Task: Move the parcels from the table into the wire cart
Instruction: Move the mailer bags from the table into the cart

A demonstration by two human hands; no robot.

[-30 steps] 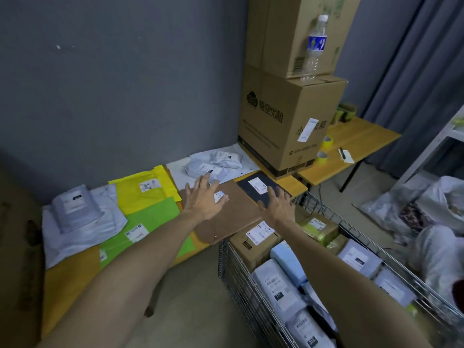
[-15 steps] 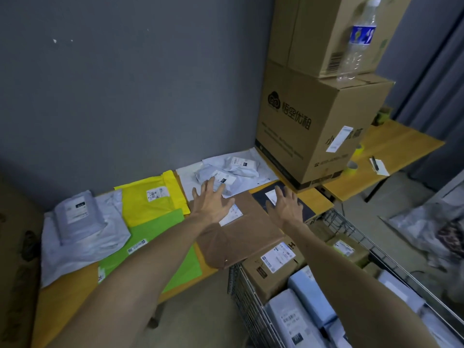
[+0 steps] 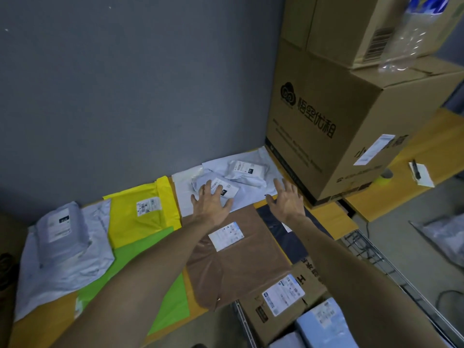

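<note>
The left arm (image 3: 150, 267) stretches from the near left toward the far side, the right arm (image 3: 351, 272) from the near right, both bare. The left hand (image 3: 212, 205) and the right hand (image 3: 288, 202) are palm down, fingers straight and spread, level with each other and apart, gripping nothing.

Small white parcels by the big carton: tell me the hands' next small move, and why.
Probably lower and close both hands on them: the left hand is spread over the nearer small white parcel, the right hand is open near the farther small white parcel, and neither grips anything yet. Both parcels lie on the table, not in the wire cart.
</note>
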